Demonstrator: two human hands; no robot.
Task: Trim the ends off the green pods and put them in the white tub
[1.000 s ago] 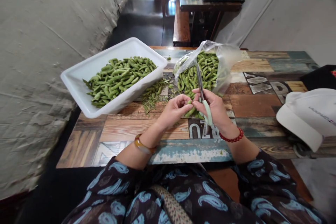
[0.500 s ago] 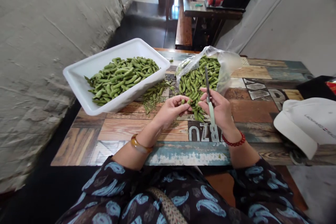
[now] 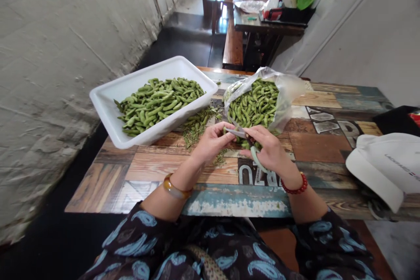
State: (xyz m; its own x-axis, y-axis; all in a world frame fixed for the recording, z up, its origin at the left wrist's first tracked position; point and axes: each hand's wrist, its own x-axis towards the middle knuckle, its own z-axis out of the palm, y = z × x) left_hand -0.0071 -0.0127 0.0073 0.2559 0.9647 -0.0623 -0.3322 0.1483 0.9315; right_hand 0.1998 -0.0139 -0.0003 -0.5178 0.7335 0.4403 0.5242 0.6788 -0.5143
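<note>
My left hand (image 3: 212, 141) pinches a green soybean pod, mostly hidden by the fingers, with just its tip showing. In my right hand (image 3: 267, 146) is a pair of scissors (image 3: 257, 157) with pale green handles. Their blades are parted and point left, reaching the pod at my left fingertips. Behind my hands, a clear plastic bag (image 3: 288, 92) lies on its side, with many soybean pods (image 3: 254, 103) in its mouth. Left of it stands a white plastic tub (image 3: 108, 111) holding a heap of pods (image 3: 157, 103).
Trimmed stem bits and scraps (image 3: 195, 129) lie between tub and bag on the patchwork wood table (image 3: 154, 166). A white cap (image 3: 383, 162) sits at the right, near a black box (image 3: 393, 119). Farther back are a bench (image 3: 232, 46) and a second table (image 3: 249, 19).
My right hand has turned the scissors from pointing away to pointing left, bringing the parted blades to the pod in my left hand. The whole view has shifted slightly.
</note>
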